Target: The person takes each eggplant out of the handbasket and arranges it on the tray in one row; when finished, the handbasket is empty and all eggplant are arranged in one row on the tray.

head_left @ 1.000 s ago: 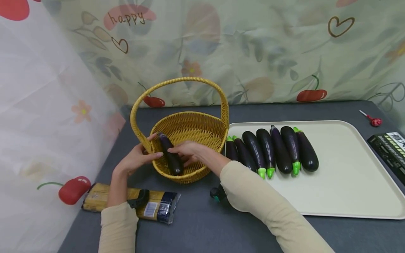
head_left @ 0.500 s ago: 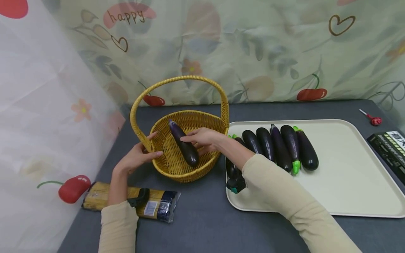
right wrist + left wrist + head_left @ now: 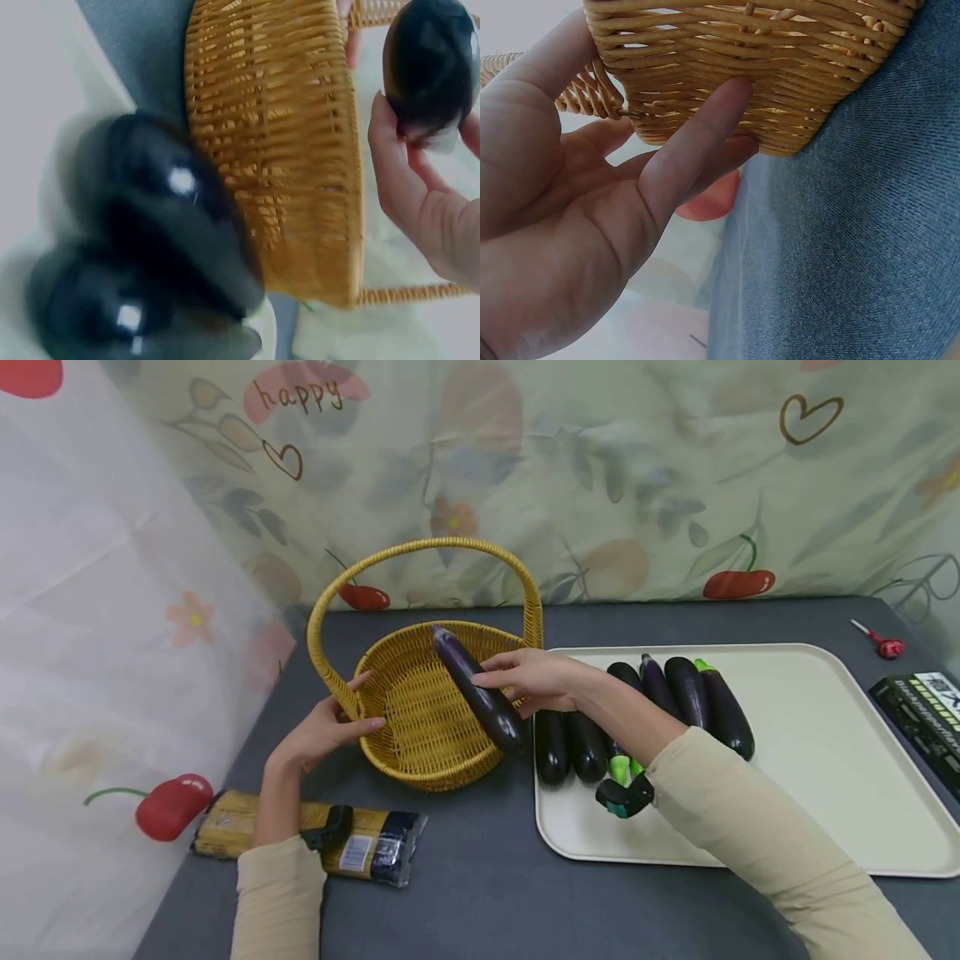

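A long dark purple eggplant (image 3: 480, 693) is gripped in my right hand (image 3: 542, 679), thumb on top. It slants over the right side of a yellow wicker basket (image 3: 427, 718), stem end toward the back, its thick end past the rim. In the right wrist view the held eggplant (image 3: 431, 71) is up by the rim. My left hand (image 3: 318, 735) holds the basket's left rim at the foot of the handle, the thumb reaching inside. From the left wrist, its fingers (image 3: 697, 142) lie along the woven outer wall. The bare woven floor shows inside the basket.
Right of the basket lies a cream tray (image 3: 832, 760) with several eggplants (image 3: 551, 747) in a row, some hidden by my right arm. A packet of dry noodles (image 3: 367, 847) lies under my left wrist. A black box (image 3: 918, 718) and a red lollipop (image 3: 890, 648) are at far right.
My right hand has lifted the eggplant from inside the basket and carried it rightward to the right rim. The left hand keeps its hold, and the basket has stayed put.
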`<state>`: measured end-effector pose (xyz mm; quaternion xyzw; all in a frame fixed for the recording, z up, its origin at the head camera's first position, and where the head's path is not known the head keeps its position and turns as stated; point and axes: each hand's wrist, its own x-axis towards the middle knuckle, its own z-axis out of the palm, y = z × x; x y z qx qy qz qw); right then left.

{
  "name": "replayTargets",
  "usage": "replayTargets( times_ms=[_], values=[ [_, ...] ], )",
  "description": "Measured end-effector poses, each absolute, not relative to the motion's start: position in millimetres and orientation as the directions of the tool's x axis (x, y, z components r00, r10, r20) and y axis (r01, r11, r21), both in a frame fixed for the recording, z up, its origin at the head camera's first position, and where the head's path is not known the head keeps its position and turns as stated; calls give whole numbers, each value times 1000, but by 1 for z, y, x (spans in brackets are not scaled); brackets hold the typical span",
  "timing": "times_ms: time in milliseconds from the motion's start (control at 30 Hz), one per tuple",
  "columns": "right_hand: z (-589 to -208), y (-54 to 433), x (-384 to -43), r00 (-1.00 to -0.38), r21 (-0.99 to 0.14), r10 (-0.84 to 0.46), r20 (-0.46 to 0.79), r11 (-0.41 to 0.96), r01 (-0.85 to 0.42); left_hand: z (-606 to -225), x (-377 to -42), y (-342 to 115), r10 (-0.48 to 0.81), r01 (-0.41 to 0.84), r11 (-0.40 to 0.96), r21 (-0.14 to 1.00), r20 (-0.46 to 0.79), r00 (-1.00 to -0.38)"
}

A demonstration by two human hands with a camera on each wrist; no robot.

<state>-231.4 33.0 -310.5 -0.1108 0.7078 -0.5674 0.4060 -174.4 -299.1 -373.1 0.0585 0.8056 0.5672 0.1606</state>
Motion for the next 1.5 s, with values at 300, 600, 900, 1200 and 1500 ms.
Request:
replayTargets(
  times_ms=[300,600,900,1200,1500],
  values=[
    [-306,81,-221,-632,-900,-644,-431,359,247,-371,-174,-299,277,-98,335,937,-198,-940],
    [-313,130,-221,-681,-898,-598,-423,379,225,-371,-173,-298,251,-118,353,928,-216,-944],
    [-320,176,-216,-709,-895,-559,-430,367,253,-372,-175,-299,265,-103,351,931,-204,-943],
    [-326,226,-216,-739,-884,-504,-446,378,275,-372,-176,-298,279,-96,340,936,-198,-940],
    [-332,281,-225,-777,-848,-411,-476,448,282,-373,-176,-299,279,-102,332,938,-201,-939]
  ],
)
